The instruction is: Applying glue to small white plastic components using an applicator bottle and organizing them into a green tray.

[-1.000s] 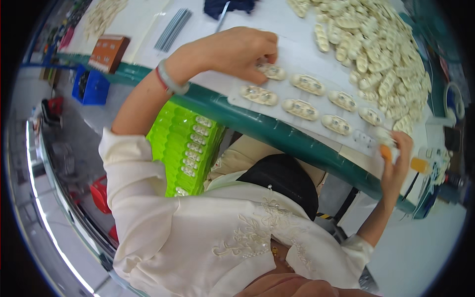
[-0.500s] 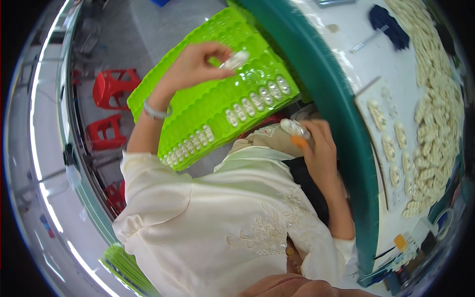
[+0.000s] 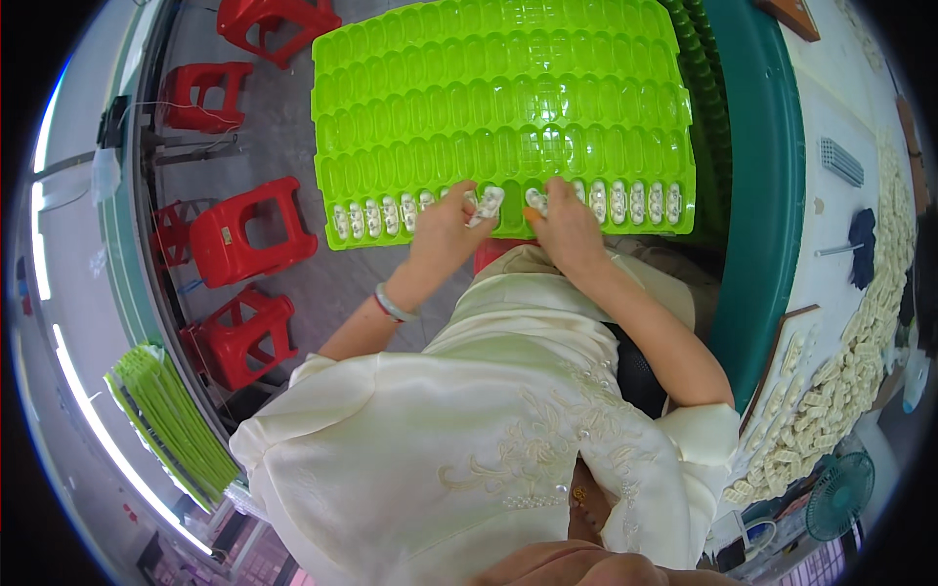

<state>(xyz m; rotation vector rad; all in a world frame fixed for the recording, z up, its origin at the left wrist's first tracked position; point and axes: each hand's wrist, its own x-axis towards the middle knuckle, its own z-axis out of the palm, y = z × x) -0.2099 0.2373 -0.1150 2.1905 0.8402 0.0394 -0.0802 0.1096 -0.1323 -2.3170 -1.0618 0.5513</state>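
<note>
Both forearms reach from the near side toward the tray's near edge, elbows bent outward and hands converging. The left hand (image 3: pixel 445 234), with a pale bracelet (image 3: pixel 394 304) at its wrist, pinches a white oval piece (image 3: pixel 490 202) between thumb and fingers, just above the near row. The right hand (image 3: pixel 572 234) bends its fingers down over a second white piece (image 3: pixel 535 199) in that row, an orange cover (image 3: pixel 533 216) showing by its fingertips; whether it grips that piece or only touches it, I cannot tell.

The left hand's piece lies aslant, its long axis running from near left to far right. The second piece is partly hidden, so its exact slant is unclear. Seated pieces (image 3: pixel 637 203) at both ends of the row point near to far, side by side.

The bright green tray (image 3: pixel 498 98) spreads ahead of the person, with rows of oval hollows. Red stools (image 3: pixel 249 234) stand on the grey floor to the left, and stacked green trays (image 3: pixel 171 420) are at the near left. To the right, a green-edged white table (image 3: pixel 826 244) bears a heap of cream pieces (image 3: pixel 842 381) and a dark blue cloth (image 3: pixel 862 249).
</note>
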